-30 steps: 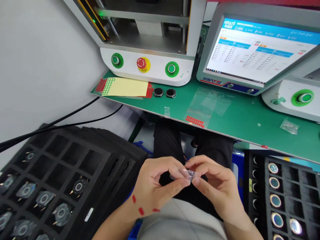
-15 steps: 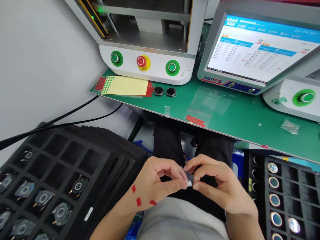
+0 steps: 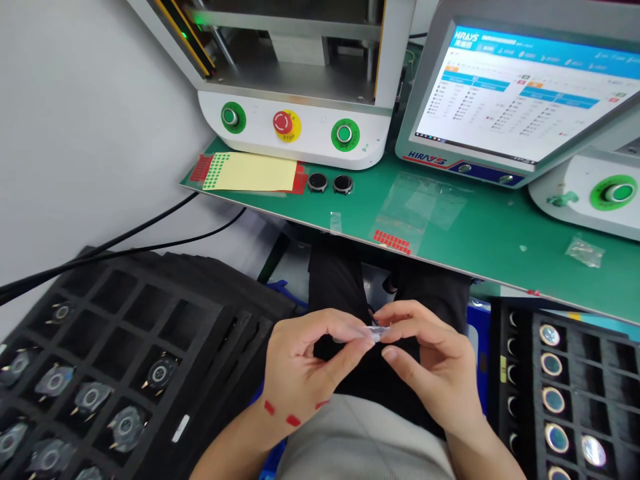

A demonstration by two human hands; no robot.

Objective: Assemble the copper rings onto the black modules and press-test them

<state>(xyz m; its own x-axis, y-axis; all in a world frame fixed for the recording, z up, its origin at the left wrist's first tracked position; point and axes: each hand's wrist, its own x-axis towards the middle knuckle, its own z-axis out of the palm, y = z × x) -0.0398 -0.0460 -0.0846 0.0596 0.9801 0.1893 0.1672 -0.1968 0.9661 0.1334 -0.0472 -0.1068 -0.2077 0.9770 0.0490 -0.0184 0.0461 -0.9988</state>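
Between the thumb and fingers of my left hand [image 3: 313, 357] is a small piece of clear plastic film [image 3: 377, 331], held above my lap. Red sticker pieces [image 3: 293, 420] cling to the back of that hand near the wrist. The fingertips of my right hand [image 3: 430, 360] touch the film's right end. My right thumb stands apart below, leaving a gap between it and the index finger. Exactly what the film covers, if anything, is too small to make out.
A green bench [image 3: 475, 247] carries two round watch bodies [image 3: 317, 183], a yellow sticker sheet [image 3: 250, 172], a clear bag [image 3: 420, 207] and a press [image 3: 295, 140] beside a monitor [image 3: 520, 100]. Black foam trays [image 3: 200, 333] of watch parts are at left; another tray [image 3: 595, 353] is at right.
Both hands have turned and the film has risen slightly, now lying flatter. My right thumb has come away from it. The camera view has shifted a little.
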